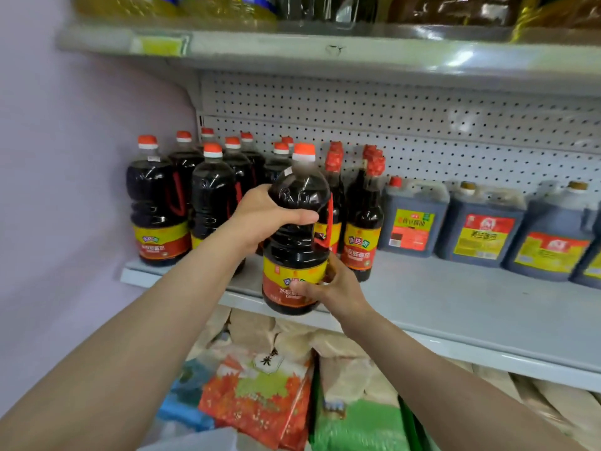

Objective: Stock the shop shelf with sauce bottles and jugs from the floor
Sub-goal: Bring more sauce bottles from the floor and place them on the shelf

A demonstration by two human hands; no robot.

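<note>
Middle of the frame: big sauce bottle (297, 229) with dark liquid, orange cap and a yellow-and-red label, held upright just in front of the shelf (455, 307), its base over the front edge.
Left hand (266, 219): wrapped around the bottle's upper body, thumb across the front, gripping it.
Right hand (328, 284): curled round the lower part at the label, thumb on the front, so both hands are holding the same bottle.
Left part of the shelf: bunch of matching bottles (182, 196) already standing in rows, orange caps up, close to the lilac wall (65, 157).
Just behind the held bottle: taller narrow bottles (362, 216) with red wrapped tops, standing upright.
Right side of the shelf: square dark jugs (481, 226) in a row against the pegboard back (390, 118).
Top of the frame: upper shelf (292, 47) with yellowish oil bottles, pretty blurry.
Bottom of the frame: sacks (260, 395) stacked under the shelf, red, green and beige.
</note>
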